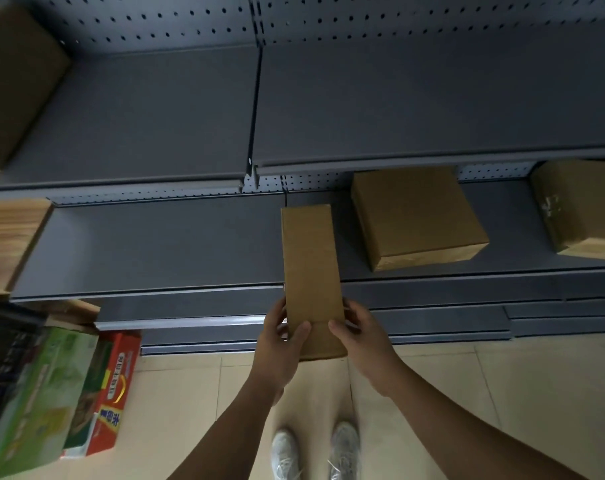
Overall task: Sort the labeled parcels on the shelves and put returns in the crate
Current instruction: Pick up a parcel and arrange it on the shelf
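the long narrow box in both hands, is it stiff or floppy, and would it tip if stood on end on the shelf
Probably stiff: the long box keeps straight edges though the left hand and right hand grip only its near end. Likely light, held out like that. On end it looks tippy; flat on the shelf seems steadier.

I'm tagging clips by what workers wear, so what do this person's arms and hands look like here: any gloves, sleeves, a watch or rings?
Both forearms are bare as far as the frame shows: no sleeve or cuff in view. The left hand and right hand wear no gloves, and no watch, wristband or ring shows on either. The image is soft, so a thin ring could go unseen.
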